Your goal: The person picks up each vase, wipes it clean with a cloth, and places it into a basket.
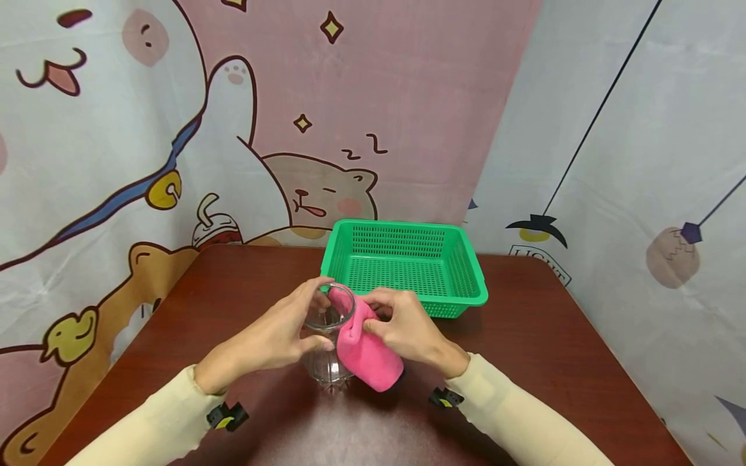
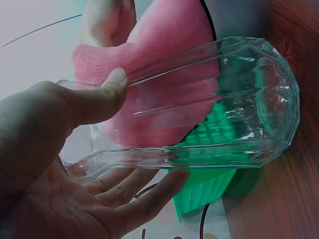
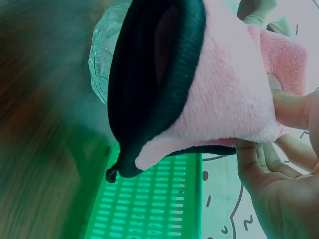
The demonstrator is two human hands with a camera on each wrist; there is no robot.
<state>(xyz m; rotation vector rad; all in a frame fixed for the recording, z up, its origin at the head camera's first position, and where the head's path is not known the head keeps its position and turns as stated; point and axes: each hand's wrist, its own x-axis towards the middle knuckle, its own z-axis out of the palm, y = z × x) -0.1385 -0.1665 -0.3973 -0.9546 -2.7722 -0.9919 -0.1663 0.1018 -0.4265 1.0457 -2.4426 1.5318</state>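
Observation:
My left hand (image 1: pixel 271 336) grips a clear, ribbed glass vase (image 1: pixel 327 366) near its neck, thumb on the near side and fingers round the far side. The vase stands upright on the table, its mouth facing up. My right hand (image 1: pixel 410 329) pinches a pink cloth (image 1: pixel 371 357) between thumb and fingers at the right of the rim. Part of the cloth shows at the mouth; the rest hangs down outside. The right wrist view shows dark edging on the fluffy cloth (image 3: pixel 224 84), which hides most of the vase (image 3: pixel 102 62).
Just behind the hands stands a green plastic basket (image 1: pixel 476 275) with slotted walls. The table (image 1: pixel 524 388) is dark reddish-brown wood. A curtain (image 1: pixel 419 97) printed with cartoon animals hangs behind and along both sides.

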